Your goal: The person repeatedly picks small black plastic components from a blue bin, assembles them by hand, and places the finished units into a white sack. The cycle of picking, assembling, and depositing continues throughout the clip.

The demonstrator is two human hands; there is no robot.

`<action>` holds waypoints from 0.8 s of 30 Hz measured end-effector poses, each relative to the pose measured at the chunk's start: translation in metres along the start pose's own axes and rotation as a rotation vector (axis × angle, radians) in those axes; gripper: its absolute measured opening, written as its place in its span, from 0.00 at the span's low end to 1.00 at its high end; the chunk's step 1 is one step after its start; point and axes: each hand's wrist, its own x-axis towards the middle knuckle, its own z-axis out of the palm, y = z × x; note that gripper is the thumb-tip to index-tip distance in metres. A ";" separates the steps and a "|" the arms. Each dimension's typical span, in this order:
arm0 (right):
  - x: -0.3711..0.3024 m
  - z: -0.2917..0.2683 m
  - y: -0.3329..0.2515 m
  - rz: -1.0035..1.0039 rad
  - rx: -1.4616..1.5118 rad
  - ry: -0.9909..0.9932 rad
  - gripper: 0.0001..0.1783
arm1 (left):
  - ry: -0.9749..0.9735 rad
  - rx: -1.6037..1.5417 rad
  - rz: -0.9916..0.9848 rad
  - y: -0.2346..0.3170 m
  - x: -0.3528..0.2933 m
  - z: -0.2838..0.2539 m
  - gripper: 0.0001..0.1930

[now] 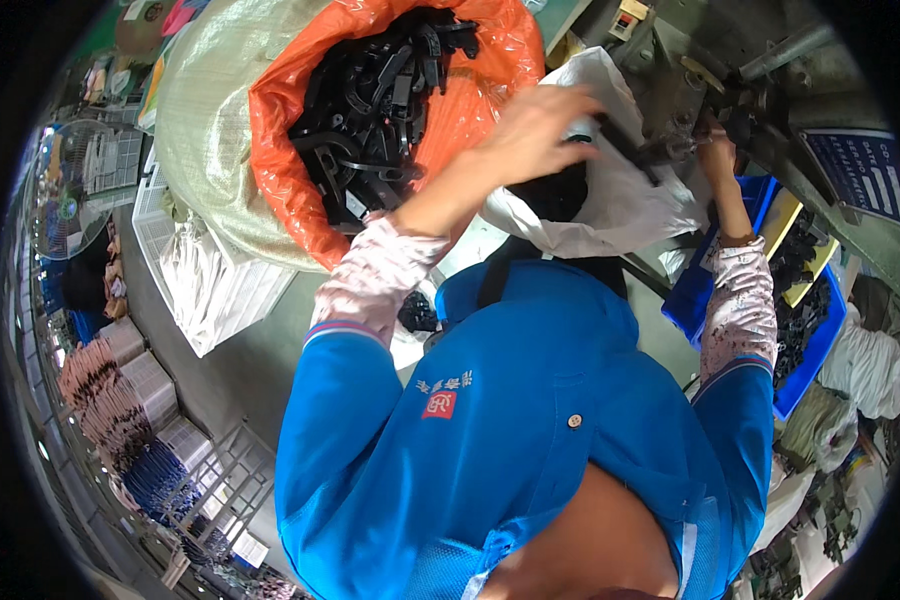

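Observation:
My left hand (542, 132) reaches over a white sack (635, 215), its fingers apart and slightly blurred. A dark strip (625, 150) lies just beyond its fingertips; I cannot tell whether it is a loose part or belongs to the machine. Black pieces (555, 192) show inside the white sack under my wrist. On the right, my right hand (716, 155) is up against the metal machine (682, 105), and its fingertips are mostly hidden there. Left of my left forearm stands an orange plastic-lined sack (280, 130) heaped with curved black plastic parts (375, 100).
Beside my right forearm are a blue bin (685, 310) and a yellow tray (782, 225) with small black parts. A blue sign plate (860, 175) is fixed on the machine. A white crate (155, 215), a fan (70, 185) and a metal rack (220, 490) stand leftward.

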 end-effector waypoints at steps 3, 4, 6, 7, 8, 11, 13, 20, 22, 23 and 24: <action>0.012 0.037 0.052 -0.058 0.145 0.406 0.17 | -0.012 0.294 -0.485 -0.046 -0.028 -0.049 0.20; 0.005 0.049 0.066 -0.072 0.244 0.607 0.17 | 0.027 0.409 -0.657 -0.071 -0.035 -0.059 0.19; -0.004 0.026 0.042 -0.066 -0.119 0.506 0.15 | -0.085 0.610 -0.849 -0.108 -0.063 -0.076 0.18; -0.013 0.007 0.023 -0.071 -0.286 0.467 0.14 | -0.114 0.577 -0.836 -0.122 -0.085 -0.082 0.18; -0.021 -0.011 0.008 -0.067 -0.323 0.434 0.12 | -0.141 0.539 -0.812 -0.137 -0.101 -0.084 0.19; -0.073 -0.066 -0.042 0.173 1.527 0.318 0.05 | -0.099 0.448 -0.951 -0.141 -0.121 -0.089 0.22; -0.111 -0.107 -0.068 0.176 1.811 0.211 0.08 | 0.006 0.147 -1.118 -0.137 -0.133 -0.095 0.20; -0.129 -0.123 -0.075 -0.022 1.904 0.062 0.12 | 0.339 -0.923 -1.025 -0.051 -0.097 -0.099 0.22; -0.123 -0.118 -0.079 -0.030 1.987 0.074 0.12 | 0.391 -1.064 -0.943 -0.049 -0.099 -0.099 0.24; -0.122 -0.119 -0.086 0.025 1.964 0.127 0.11 | 0.416 -1.208 -0.871 -0.049 -0.103 -0.100 0.26; -0.121 -0.120 -0.092 0.089 1.942 0.182 0.10 | 0.440 -1.270 -0.866 -0.045 -0.100 -0.099 0.27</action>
